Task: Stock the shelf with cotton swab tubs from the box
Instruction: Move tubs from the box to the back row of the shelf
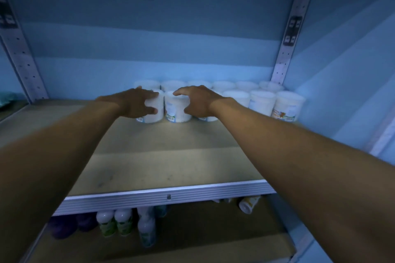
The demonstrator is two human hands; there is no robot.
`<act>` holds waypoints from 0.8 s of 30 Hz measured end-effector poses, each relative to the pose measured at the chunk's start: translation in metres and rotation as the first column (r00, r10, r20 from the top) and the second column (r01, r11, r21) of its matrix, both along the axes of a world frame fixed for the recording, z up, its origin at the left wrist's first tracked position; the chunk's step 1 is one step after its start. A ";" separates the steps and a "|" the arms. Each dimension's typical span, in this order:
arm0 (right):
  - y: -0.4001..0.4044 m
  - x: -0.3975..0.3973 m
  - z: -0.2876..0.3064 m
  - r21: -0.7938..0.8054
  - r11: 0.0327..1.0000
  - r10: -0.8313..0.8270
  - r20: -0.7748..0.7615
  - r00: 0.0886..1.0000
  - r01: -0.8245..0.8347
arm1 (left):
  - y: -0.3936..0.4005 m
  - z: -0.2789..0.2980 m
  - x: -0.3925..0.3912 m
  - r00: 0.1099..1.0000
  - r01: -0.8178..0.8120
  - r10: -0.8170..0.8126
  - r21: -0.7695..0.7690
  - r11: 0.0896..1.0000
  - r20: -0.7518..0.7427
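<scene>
Nearest, beneath the aluminium front rail [166,195], a lower shelf held white spray bottles [115,223] standing upright and one yellow-labelled bottle [249,203] lying on its side. Above the rail, the front of the brown shelf board [171,162] lay bare, presumably because filling was going from the back so later rows need not be reached over. Both forearms stretched across that bare stretch. The left hand [136,102] was curled round a cotton swab tub [152,109], thumb on its front and fingers over the top. The right hand [196,100] arched over the neighbouring tub [176,110], thumb at its side, though blur made it hard to tell whether it gripped or was only steadying it. The two tubs stood upright, just beside each other, at the left end of the second row [260,102], likely being squared up against the back row [213,85] along the rear panel [149,49]. The box was out of view.
</scene>
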State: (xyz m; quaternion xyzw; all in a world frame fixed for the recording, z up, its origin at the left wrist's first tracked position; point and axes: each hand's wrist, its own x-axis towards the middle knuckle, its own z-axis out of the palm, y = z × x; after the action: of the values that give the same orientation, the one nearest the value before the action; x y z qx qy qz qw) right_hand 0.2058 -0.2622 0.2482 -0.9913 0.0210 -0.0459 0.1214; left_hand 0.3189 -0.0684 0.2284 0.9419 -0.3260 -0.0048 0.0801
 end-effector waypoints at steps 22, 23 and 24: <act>-0.136 -0.195 -0.032 0.138 0.915 -0.401 0.201 0.894 0.379 | -0.133 -0.016 -0.168 0.900 0.433 -0.399 -0.260 0.863 0.175; -0.143 -0.195 -0.033 0.136 0.911 -0.410 0.199 0.890 0.389 | -0.143 -0.015 -0.170 0.897 0.441 -0.407 -0.255 0.861 0.174; -0.149 -0.194 -0.033 0.139 0.907 -0.418 0.196 0.887 0.397 | -0.152 -0.015 -0.171 0.894 0.446 -0.414 -0.250 0.860 0.171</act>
State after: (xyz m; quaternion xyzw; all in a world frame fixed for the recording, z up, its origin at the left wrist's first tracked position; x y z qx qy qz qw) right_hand 0.0114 -0.4116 0.2149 -0.9464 0.2174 -0.1795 0.1575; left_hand 0.1484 -0.2203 0.2131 0.8228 -0.5293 0.0764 0.1922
